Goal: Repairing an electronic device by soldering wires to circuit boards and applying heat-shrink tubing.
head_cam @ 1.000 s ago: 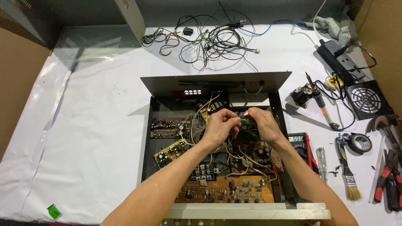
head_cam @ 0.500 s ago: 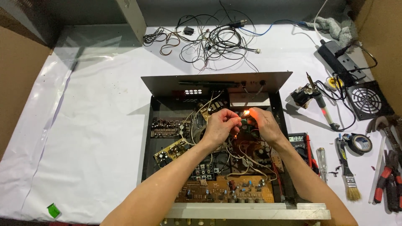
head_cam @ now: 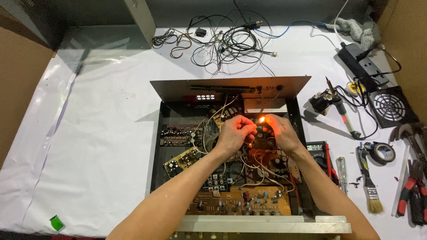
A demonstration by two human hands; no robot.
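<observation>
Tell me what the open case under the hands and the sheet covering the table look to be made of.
Case: looks like sheet metal, dull grey-brown outside, painted black inside; its thin flat back panel has crisp bent edges.
Sheet: seems thin white plastic film, slightly glossy; it wrinkles and shines at the left edge.

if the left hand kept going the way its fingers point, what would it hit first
The left hand points right, toward the small flame and the right hand just beyond. It would likely meet the flame first, then the right fingertips; depth is unclear from this one view.
</observation>
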